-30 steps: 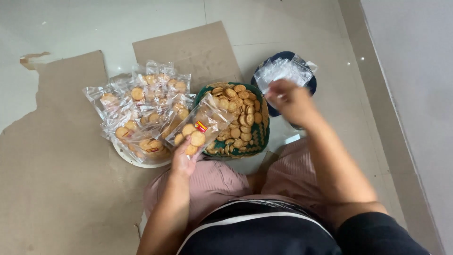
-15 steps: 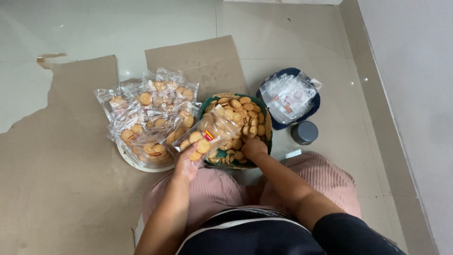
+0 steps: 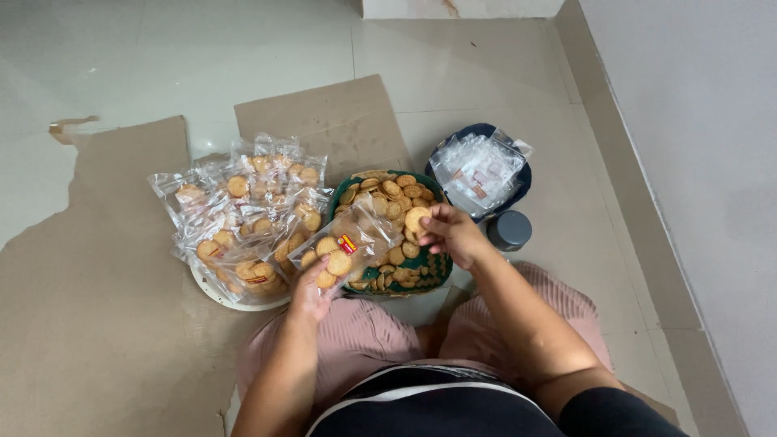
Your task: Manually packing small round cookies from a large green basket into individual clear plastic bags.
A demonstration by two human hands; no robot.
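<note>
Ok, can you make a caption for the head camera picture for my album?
Left hand holds a clear bag while the right hand lifts a round cracker over the green basket.

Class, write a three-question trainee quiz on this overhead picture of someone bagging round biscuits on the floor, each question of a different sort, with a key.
1. True or false: the left hand holds a clear bag that already has biscuits in it.
2. Which does the right hand grip? A. a grey lid B. a round biscuit C. an empty bag
3. What is heaped on the white plate to the left of the green tray?

Key
1. True.
2. B; it is held over the tray of loose biscuits.
3. Filled clear bags of biscuits.
</note>
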